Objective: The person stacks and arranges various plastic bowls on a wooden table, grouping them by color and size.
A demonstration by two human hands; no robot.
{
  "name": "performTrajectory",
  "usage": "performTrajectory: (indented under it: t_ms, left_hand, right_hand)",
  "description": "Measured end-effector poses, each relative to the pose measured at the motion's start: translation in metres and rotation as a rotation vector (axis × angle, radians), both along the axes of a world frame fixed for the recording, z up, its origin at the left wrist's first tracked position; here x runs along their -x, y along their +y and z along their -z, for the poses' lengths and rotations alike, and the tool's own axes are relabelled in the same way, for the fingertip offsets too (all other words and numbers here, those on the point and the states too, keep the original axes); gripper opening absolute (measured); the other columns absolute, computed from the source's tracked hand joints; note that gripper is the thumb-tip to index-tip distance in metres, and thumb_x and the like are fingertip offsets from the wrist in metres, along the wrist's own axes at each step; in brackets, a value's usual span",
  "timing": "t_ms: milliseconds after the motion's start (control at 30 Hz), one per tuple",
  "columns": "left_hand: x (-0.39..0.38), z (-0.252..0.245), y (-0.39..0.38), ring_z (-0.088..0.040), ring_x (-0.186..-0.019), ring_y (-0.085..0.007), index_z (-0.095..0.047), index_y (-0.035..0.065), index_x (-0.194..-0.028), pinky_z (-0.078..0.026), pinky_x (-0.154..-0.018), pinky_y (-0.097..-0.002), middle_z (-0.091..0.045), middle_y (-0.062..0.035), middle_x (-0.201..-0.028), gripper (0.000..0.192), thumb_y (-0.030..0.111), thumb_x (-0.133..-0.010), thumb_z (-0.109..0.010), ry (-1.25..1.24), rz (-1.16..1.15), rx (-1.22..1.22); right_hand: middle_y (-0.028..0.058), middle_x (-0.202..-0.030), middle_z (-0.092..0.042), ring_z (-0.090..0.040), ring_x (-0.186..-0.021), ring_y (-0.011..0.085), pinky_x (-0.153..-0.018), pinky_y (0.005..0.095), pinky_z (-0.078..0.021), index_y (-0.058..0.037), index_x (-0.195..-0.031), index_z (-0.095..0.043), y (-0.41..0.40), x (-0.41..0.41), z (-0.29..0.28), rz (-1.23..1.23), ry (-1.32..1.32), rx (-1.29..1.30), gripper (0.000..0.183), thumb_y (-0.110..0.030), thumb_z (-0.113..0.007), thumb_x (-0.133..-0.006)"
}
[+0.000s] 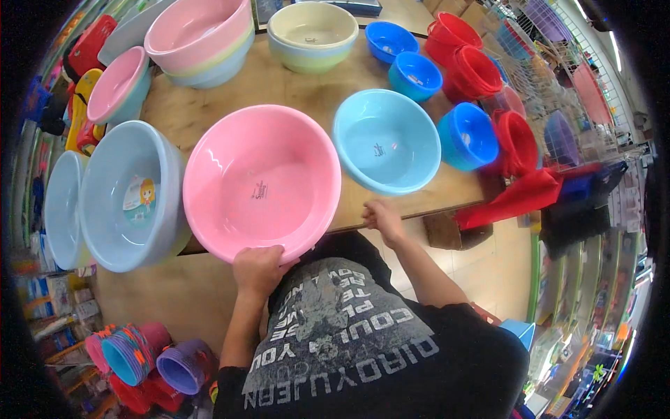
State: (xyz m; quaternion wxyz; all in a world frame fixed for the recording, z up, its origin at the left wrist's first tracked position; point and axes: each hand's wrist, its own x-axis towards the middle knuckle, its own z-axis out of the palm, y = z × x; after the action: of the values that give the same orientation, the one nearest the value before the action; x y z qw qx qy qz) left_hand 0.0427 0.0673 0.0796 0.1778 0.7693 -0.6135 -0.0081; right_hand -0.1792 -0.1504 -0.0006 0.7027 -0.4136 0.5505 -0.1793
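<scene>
A large pink plastic basin (293,209) sits at the near edge of the wooden table (309,84), its open top tilted towards me. My left hand (260,267) grips its near rim, fingers over the lip. My right hand (384,220) is raised off the table's front edge with the fingers curled, just below a light blue basin (387,144); I see nothing in it. To the left of the pink basin stands a large pale blue basin (162,209) with a cartoon sticker inside. Another pale blue basin (60,209) is at its left.
Nested pink, yellow and blue basins (209,31) and a cream-topped stack (309,31) stand at the back. Blue bowls (416,78) and red buckets (473,73) line the right side. A red cloth or bag (513,196) hangs at the right corner. Stacked buckets (125,361) are on the floor at left.
</scene>
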Motion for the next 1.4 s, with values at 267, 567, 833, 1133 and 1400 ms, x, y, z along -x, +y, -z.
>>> performTrajectory:
  t_ms: [267, 567, 833, 1133, 1400]
  left_hand:
    - [0.002, -0.006, 0.001, -0.061, -0.056, -0.0256, -0.061, 0.0127, -0.066, -0.045, -0.056, -0.0384, -0.062, -0.0063, -0.06, 0.032, 0.042, -0.069, -0.073, 0.037, -0.042, 0.064]
    - [0.007, -0.013, -0.002, -0.063, -0.064, -0.0226, -0.064, 0.0106, -0.08, -0.048, -0.061, -0.0366, -0.065, -0.0045, -0.071, 0.018, 0.024, -0.069, -0.071, 0.045, 0.023, 0.218]
    - [0.022, -0.055, 0.002, -0.063, -0.07, -0.0229, -0.067, 0.0062, -0.088, -0.051, -0.067, -0.0321, -0.065, -0.0062, -0.081, 0.019, 0.015, -0.071, -0.069, -0.019, 0.404, 0.782]
    - [0.014, -0.009, -0.016, -0.064, -0.088, -0.0324, -0.056, 0.004, -0.12, -0.048, -0.081, -0.0433, -0.067, -0.0129, -0.1, 0.058, 0.034, -0.073, -0.072, 0.144, 0.063, -0.133]
    - [0.013, 0.008, -0.019, -0.063, -0.069, -0.0313, -0.06, 0.0076, -0.093, -0.048, -0.061, -0.0449, -0.064, -0.0109, -0.071, 0.024, 0.027, -0.078, -0.064, 0.158, 0.063, -0.218]
  right_hand:
    - [0.0091, -0.08, -0.063, -0.058, -0.059, 0.012, -0.051, 0.0244, -0.0485, 0.0051, -0.102, -0.061, 0.044, -0.073, -0.054, -0.259, -0.153, 0.101, 0.034, -0.026, -0.064, -0.089]
    - [0.0097, -0.081, -0.063, -0.06, -0.058, 0.0121, -0.047, 0.0251, -0.0487, 0.0031, -0.102, -0.055, 0.037, -0.087, -0.069, -0.244, -0.268, 0.102, 0.026, -0.019, -0.061, -0.09]
    - [0.0165, -0.103, -0.062, -0.063, -0.089, 0.0218, -0.081, 0.0325, -0.0529, 0.0074, -0.116, -0.05, 0.011, -0.088, -0.104, 0.095, -0.504, 0.098, 0.031, -0.005, -0.052, -0.088]
    - [0.0075, -0.103, -0.059, -0.06, -0.088, 0.0153, -0.075, 0.0302, -0.0514, -0.0034, -0.118, -0.048, -0.041, -0.06, -0.108, 0.51, -0.673, 0.354, 0.027, -0.008, -0.049, -0.091]
    - [0.0, -0.09, -0.056, -0.048, -0.068, 0.0108, -0.057, 0.0247, -0.0376, -0.0118, -0.113, -0.05, -0.072, -0.015, -0.035, 0.772, -0.569, 0.313, 0.021, -0.01, -0.052, -0.092]
